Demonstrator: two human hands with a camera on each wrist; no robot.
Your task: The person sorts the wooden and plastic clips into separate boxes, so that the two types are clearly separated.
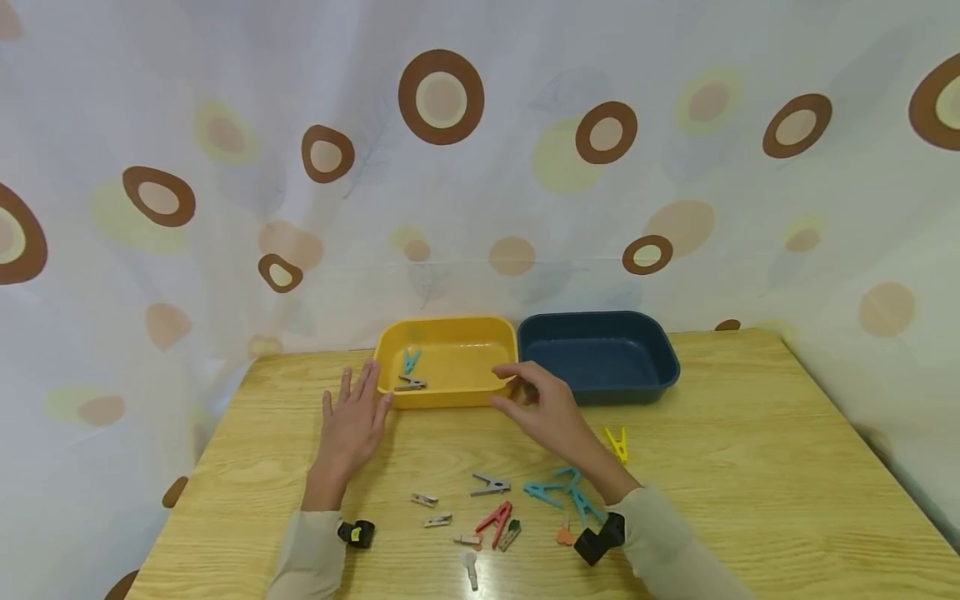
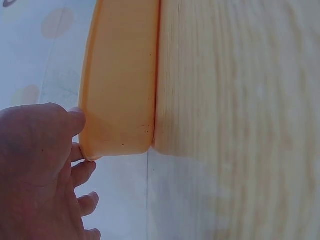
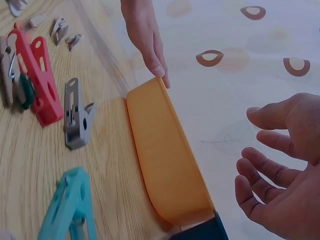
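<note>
My left hand (image 1: pixel 352 429) lies at the left front corner of a yellow tray (image 1: pixel 450 401). Its fingers are extended, and in the left wrist view the thumb touches the tray's rim. Over the tray's right end, near a navy tray (image 1: pixel 592 367), is my right hand (image 1: pixel 553 408). The thumb and fingers there are spread apart with nothing between them, as the right wrist view also shows. Inside the yellow tray lie a teal clothespin (image 1: pixel 411 362) and a grey clothespin (image 1: pixel 412 382). The navy tray's visible floor bears nothing.
Loose clothespins lie nearer me: a grey one (image 1: pixel 491 484), a red one (image 1: pixel 496 522), several teal ones (image 1: pixel 543 493), a yellow one (image 1: pixel 618 445) and small wooden ones (image 1: pixel 438 520). A patterned curtain (image 1: pixel 480 208) hangs behind the wooden table (image 1: pixel 750 467).
</note>
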